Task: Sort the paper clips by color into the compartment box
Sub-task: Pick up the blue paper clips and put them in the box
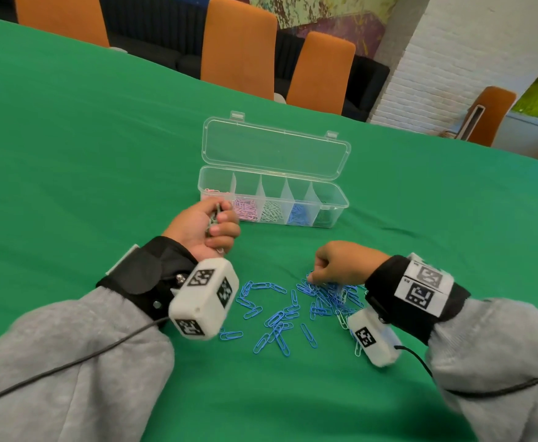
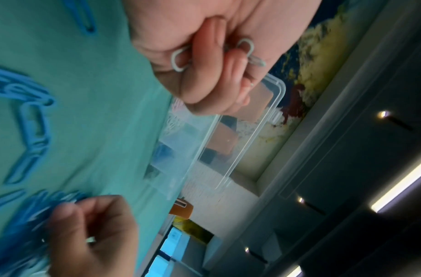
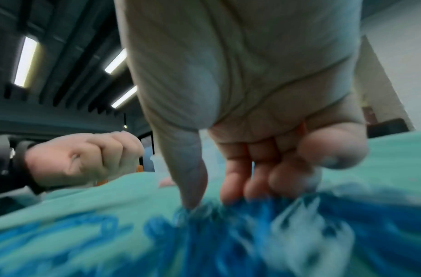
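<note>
The clear compartment box [image 1: 341,190] stands open in the middle of the green table, its lid tipped back. Its sections hold pink, pale, blue and dark clips. My left hand [image 1: 220,219] hovers just before the box's left end and grips a bunch of pale grey-green clips [image 2: 178,60] in its fist. My right hand [image 1: 317,275] is down on the loose blue clips [image 1: 280,317], fingers curled, thumb and fingertips [image 3: 231,195] touching the heap. In the left wrist view a pale clip [image 2: 90,239] shows inside those curled fingers. The right wrist view is blurred.
Orange chairs [image 1: 239,43] line the table's far edge. Bare green cloth [image 1: 86,138] lies to the left of and behind the box. Some pale clips [image 1: 342,320] are mixed in the blue heap by my right wrist. Black cables trail from both wrist cameras.
</note>
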The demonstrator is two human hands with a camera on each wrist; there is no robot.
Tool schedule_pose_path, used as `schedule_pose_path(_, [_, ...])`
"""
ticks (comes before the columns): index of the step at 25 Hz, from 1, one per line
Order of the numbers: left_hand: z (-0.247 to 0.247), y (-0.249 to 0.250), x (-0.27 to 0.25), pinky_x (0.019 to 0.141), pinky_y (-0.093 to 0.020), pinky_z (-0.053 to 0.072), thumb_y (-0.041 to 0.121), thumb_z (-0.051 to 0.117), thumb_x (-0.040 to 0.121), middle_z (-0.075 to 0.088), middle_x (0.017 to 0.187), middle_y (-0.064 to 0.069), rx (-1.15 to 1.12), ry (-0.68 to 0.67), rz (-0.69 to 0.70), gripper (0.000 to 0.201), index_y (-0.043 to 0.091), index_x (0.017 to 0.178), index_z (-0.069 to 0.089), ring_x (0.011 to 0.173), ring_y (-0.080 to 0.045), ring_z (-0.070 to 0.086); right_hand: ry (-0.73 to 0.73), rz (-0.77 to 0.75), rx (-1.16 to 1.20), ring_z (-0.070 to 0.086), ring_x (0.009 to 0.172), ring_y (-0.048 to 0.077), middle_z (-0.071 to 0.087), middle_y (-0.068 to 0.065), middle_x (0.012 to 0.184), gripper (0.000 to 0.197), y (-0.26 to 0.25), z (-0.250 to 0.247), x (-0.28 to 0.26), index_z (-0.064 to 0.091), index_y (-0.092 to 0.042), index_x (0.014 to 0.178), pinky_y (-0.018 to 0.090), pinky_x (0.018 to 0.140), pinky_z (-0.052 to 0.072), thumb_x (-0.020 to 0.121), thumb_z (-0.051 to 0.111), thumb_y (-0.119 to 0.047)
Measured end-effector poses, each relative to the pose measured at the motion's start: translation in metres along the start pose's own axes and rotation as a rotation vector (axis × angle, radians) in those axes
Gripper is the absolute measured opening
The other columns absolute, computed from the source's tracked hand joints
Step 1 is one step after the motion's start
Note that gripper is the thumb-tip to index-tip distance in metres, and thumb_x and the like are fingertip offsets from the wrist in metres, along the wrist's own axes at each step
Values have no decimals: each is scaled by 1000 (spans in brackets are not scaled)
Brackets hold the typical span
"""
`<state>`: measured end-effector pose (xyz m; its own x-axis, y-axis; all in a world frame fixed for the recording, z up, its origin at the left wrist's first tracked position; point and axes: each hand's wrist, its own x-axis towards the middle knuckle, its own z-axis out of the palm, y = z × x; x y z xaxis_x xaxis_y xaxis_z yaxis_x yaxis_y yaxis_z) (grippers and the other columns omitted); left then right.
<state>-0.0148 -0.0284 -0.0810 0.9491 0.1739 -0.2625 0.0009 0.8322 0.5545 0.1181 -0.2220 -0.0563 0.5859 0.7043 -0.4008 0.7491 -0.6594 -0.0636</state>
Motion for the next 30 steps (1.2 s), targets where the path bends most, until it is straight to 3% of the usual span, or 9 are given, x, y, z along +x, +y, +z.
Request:
schedule_pose_path(3, [-7, 6, -1, 23, -14, 16, 9, 59, 61, 37, 45, 7, -51, 41, 35, 25, 19, 65, 36, 28, -4, 30, -6, 8, -5, 46, 68, 15, 52, -2, 70, 25, 1, 3, 2, 50, -18, 70, 21, 54, 35, 88, 62, -30])
schedule_pose_path(6, [-9, 2, 3, 26, -13, 19, 18, 44, 84, 43, 51, 3, -39, 133, 41, 17, 16, 68, 39, 33, -6, 36, -10, -2, -16, 47, 69, 15, 56, 2, 78, 14, 2, 2, 1, 54, -14, 76, 19, 54, 36, 89, 57, -19])
schedule_pose_path(10, [-15, 1, 8, 35, -11, 33, 38, 27, 100, 57, 63, -6, -44, 202, 32, 46, 9, 75, 53, 43, -12, 53, 88, -6, 67, 49, 66, 14, 55, 0, 74, 15, 3, -6, -3, 52, -15, 73, 19, 53, 38, 88, 53, -14])
schedule_pose_path(13, [-12, -8, 12, 46, -18, 48, 41, 25, 100, 63, 74, -13, -13, 198, 4, 50, 5, 86, 56, 52, -20, 63, 207, -96, 370, 50, 60, 10, 58, -2, 73, 11, -13, -19, -3, 53, -14, 78, 16, 49, 39, 90, 53, -15])
schedule_pose_path(17, [-2, -20, 13, 51, -28, 55, 44, 27, 99, 63, 86, -18, 13, 135, -97, 50, 3, 95, 56, 59, -28, 67, 265, -295, 792, 48, 59, 11, 57, -1, 74, 3, -50, -27, 0, 57, -16, 93, 23, 50, 40, 93, 56, -19])
schedule_pose_path(19, [0, -21, 11, 42, -21, 50, 44, 29, 99, 62, 81, -16, 32, 143, -120, 48, 5, 94, 57, 51, -23, 64, 286, -310, 851, 50, 60, 12, 59, 0, 79, 18, -51, -28, 3, 54, -20, 111, 24, 50, 41, 94, 55, -23])
schedule_pose_path(21, [2, -21, 8, 29, -11, 32, 40, 32, 98, 55, 63, -7, 56, 138, -138, 40, 9, 83, 54, 37, -12, 49, 312, -259, 926, 51, 60, 12, 60, 2, 83, 26, -39, -27, 4, 49, -21, 120, 25, 50, 41, 95, 53, -25])
schedule_pose_path(24, [3, -20, 4, 24, -12, 13, 35, 37, 97, 35, 46, 4, 45, 100, -137, 38, 17, 64, 43, 28, -4, 29, 354, -162, 1048, 50, 55, 11, 59, 1, 78, 15, -4, -23, 3, 54, -18, 110, 21, 46, 39, 96, 50, -24])
schedule_pose_path(30, [20, -16, 9, 32, -7, 10, 52, 29, 98, 22, 38, 6, 118, 136, 18, 61, 19, 47, 31, 25, -6, 18, 460, 55, 1569, 47, 49, 9, 55, 0, 66, 17, 91, -14, 2, 57, -16, 89, 19, 44, 35, 96, 43, -24])
